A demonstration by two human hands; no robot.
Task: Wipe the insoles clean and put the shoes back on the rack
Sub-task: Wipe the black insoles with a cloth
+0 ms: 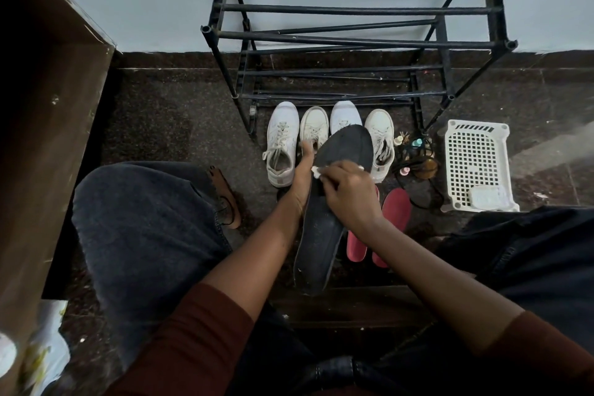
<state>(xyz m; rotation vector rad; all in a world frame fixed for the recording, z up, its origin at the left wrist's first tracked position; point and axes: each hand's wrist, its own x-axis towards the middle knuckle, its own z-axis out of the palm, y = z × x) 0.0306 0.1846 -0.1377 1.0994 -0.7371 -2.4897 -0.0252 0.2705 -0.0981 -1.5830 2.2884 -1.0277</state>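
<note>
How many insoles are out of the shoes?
3. A dark insole gripped by the left hand, right hand pressing a cloth on it; a red insole on the floor; a second red insole right of that. Others may hide in shoes.

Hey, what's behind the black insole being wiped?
Four white shoes stand in a row on the floor behind the black insole. Its tip covers most of the third shoe from the left, so only that shoe's toe shows.

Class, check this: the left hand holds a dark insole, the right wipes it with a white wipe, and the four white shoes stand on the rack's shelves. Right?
Not quite. The head view shows the four white shoes on the floor in front of the rack, not on its shelves. The rest holds.
</note>
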